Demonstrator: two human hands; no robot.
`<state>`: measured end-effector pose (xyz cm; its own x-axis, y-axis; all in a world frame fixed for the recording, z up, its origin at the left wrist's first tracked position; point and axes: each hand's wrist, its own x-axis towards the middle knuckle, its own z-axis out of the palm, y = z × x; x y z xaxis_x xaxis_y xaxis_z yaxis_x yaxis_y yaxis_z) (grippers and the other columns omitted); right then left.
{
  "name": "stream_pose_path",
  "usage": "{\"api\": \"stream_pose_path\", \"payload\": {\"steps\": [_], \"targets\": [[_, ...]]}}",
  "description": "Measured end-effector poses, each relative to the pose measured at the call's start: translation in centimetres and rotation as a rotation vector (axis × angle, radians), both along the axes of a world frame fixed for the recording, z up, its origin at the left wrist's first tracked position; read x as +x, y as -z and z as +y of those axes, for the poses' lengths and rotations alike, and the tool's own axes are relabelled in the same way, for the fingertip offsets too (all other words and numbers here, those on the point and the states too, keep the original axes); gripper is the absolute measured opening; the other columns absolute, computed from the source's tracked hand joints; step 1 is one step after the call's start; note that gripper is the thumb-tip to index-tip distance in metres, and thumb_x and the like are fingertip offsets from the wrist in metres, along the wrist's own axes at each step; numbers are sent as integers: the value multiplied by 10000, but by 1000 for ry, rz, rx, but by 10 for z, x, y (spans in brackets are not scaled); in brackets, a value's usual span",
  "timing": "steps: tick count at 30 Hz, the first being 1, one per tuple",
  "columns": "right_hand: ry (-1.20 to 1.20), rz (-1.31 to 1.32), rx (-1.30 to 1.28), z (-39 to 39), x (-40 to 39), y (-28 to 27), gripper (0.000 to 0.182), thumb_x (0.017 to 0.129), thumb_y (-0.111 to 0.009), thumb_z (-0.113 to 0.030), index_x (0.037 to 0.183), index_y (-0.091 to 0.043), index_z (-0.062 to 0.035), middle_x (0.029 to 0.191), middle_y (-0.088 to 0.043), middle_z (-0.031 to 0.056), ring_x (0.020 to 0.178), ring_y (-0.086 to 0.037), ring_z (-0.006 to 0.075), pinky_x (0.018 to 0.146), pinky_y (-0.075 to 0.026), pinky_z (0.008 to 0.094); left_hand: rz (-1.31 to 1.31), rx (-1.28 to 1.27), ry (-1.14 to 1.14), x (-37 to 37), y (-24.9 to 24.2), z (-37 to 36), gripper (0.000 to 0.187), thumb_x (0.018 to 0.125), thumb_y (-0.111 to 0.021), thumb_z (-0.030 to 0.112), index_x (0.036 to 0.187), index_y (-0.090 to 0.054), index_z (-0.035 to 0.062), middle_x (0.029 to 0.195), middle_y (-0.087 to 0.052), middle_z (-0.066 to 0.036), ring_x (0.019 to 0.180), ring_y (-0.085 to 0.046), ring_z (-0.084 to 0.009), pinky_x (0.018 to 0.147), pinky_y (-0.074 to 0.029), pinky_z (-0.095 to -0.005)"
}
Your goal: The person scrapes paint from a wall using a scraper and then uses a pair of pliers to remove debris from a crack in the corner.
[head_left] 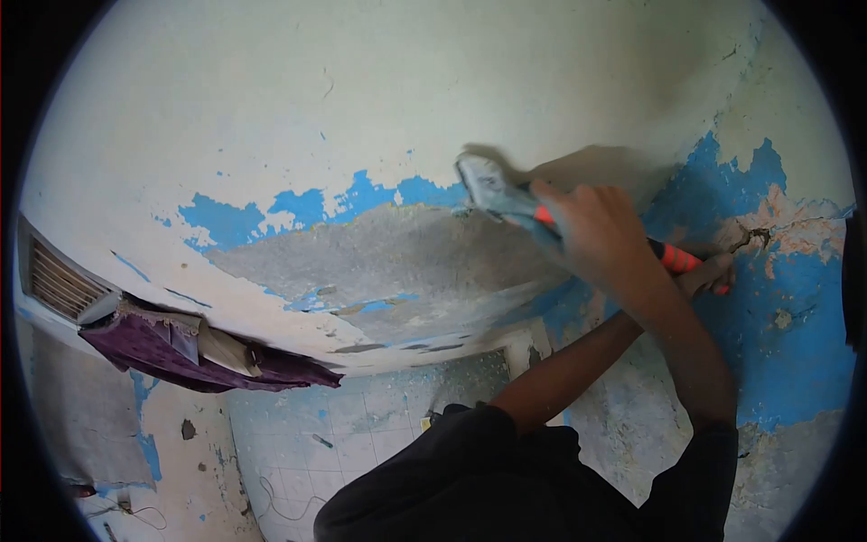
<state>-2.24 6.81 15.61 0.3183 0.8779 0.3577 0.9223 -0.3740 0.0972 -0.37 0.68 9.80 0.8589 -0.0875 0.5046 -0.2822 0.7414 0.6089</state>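
Observation:
A scraper [488,187] with a wide grey head and a black and orange-red handle is held slantwise against the wall. Its head lies at the border of pale paint and a blue patch, slightly smeared by motion. My right hand [591,230] is closed around the handle just behind the head. Farther back, my left hand [712,273] grips the handle's rear end, its arm crossing beneath my right forearm. Around the head, the wall [379,99] shows pale paint, ragged blue paint [298,210] and bare grey plaster [379,253].
A wall corner with a crack [754,237] and blue paint is at the right. Purple cloth [181,357] hangs over a ledge at the left, beside a slatted vent [59,275]. Below is a tiled floor [361,443] with specks and a thin cable [271,492].

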Motion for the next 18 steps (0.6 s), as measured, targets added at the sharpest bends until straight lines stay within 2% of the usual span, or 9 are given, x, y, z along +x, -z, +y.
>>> {"api": "stream_pose_path", "payload": {"steps": [2,5,8,11,14,17,18], "targets": [[54,35,-9,-1,2,-5,267,822,-679,-268,1014,-592,-105,696,-619,124,655,-644,343,605,-489,454,10,41,25,2,-1,0,321,977,-536,277,768,-611,45,690,-568,-13,650,-500,-92,648,-412,-249],[-49,-112,47,7,-2,-1,253,821,-679,-265,997,-599,-101,688,-620,121,656,-648,335,603,-489,439,-47,-30,23,10,-1,-5,322,976,-532,267,753,-600,45,682,-559,-15,652,-501,-98,648,-411,-255],[39,2,-53,1,-2,-14,248,831,-674,-270,1005,-612,-105,694,-621,118,650,-649,323,600,-487,434,-29,-20,28,8,-3,-8,321,975,-527,255,735,-585,48,675,-549,-17,663,-502,-105,653,-412,-262],[7,47,-64,15,-4,-9,343,812,-693,-291,1092,-616,-108,682,-632,117,663,-644,321,607,-485,463,-30,-56,18,7,-6,-1,322,973,-522,243,718,-569,52,667,-539,-19,673,-503,-112,659,-413,-269],[-86,-80,-39,30,-8,-2,356,825,-683,-326,1100,-615,-109,688,-622,119,650,-639,311,621,-486,456,-29,-71,27,3,-10,6,325,972,-517,231,701,-553,55,660,-529,-20,684,-504,-118,665,-415,-276],[65,46,-124,11,-5,-21,367,824,-686,-325,1105,-617,-100,695,-622,118,656,-639,311,639,-487,440,-35,-22,15,2,-9,5,330,970,-512,219,684,-538,58,652,-519,-22,694,-505,-125,671,-416,-283],[67,16,-92,13,-7,-19,367,824,-688,-321,1106,-617,-98,694,-622,118,658,-639,313,643,-485,437,-38,-29,15,1,-10,3,332,970,-510,215,678,-533,59,650,-516,-23,698,-506,-127,673,-417,-285]]}}
